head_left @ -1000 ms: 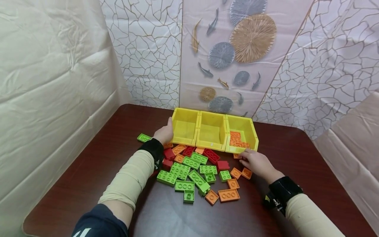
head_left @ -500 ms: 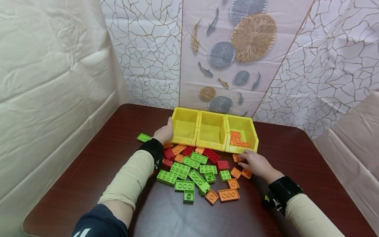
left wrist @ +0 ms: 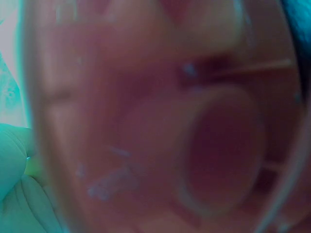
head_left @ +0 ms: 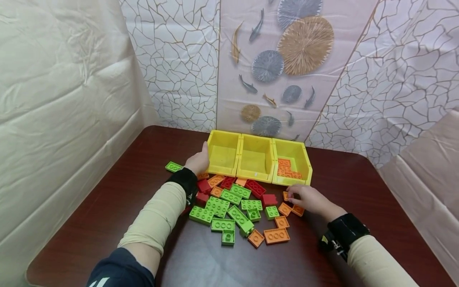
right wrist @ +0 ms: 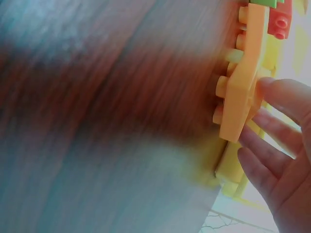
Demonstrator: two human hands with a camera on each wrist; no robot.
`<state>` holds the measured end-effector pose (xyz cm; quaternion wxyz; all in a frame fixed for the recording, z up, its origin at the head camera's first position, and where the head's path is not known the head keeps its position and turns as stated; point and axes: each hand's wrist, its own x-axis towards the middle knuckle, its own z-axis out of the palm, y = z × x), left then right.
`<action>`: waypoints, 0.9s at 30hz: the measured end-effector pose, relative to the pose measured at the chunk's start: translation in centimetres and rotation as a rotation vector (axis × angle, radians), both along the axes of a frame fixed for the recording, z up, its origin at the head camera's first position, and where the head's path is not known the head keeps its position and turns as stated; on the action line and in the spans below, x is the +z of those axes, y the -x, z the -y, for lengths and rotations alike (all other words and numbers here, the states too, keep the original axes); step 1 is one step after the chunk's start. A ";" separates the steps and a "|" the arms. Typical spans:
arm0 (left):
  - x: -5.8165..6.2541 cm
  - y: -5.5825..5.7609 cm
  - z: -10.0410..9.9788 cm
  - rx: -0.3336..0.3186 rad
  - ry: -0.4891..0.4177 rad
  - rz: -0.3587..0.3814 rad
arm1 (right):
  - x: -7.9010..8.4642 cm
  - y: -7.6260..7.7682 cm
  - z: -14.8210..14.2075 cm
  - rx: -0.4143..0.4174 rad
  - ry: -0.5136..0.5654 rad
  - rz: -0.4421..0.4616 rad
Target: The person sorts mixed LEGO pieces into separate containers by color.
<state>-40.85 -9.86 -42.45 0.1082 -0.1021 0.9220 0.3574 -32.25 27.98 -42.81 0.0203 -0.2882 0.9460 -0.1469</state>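
Observation:
Three yellow bins (head_left: pixel 255 175) stand in a row at the back of the brown table (head_left: pixel 143 223). Orange bricks (head_left: pixel 287 169) lie in the right bin; the other two look bare. My left hand (head_left: pixel 198 161) rests against the outer wall of the left bin, thumb up along it. My right hand (head_left: pixel 304 197) is just in front of the right bin, fingers curled onto a small orange brick (head_left: pixel 286 195). In the right wrist view, fingertips (right wrist: pixel 272 90) press the flat side of an orange brick (right wrist: pixel 241 92). The left wrist view is a blur.
A loose heap of green (head_left: pixel 229 211), red (head_left: pixel 255 188) and orange (head_left: pixel 276 236) bricks lies in front of the bins between my arms. One green brick (head_left: pixel 173 166) sits alone at the left. Draped sheets wall in the table on three sides.
My right hand has drawn back from the right bin's front lip toward me and down onto an orange brick. The left hand has stayed put.

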 end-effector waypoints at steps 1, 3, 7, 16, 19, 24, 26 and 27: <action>0.0 0.0 0.0 -0.010 0.008 -0.008 | 0.1 0.0 0.0 0.014 0.014 0.010; 0.1 -0.2 0.1 -0.031 0.013 -0.012 | 0.4 0.0 0.0 0.035 0.070 -0.018; 0.5 -0.5 0.1 -0.062 0.023 -0.044 | 1.3 0.6 -0.2 -0.058 0.206 -0.180; 0.6 -0.1 0.1 -0.067 0.055 -0.059 | 1.4 3.4 0.3 -0.248 0.102 -0.190; 0.2 0.1 0.1 -0.071 0.057 -0.051 | 1.1 3.8 0.6 -0.214 0.094 -0.167; 0.1 0.0 0.0 -0.028 0.032 -0.015 | 1.1 4.3 0.6 -0.171 0.093 -0.139; 0.2 -0.1 0.0 -0.019 0.032 -0.016 | 1.1 4.4 0.6 -0.174 0.091 -0.128; 0.2 -0.1 0.0 -0.017 0.036 -0.022 | 1.1 4.5 0.6 -0.179 0.091 -0.122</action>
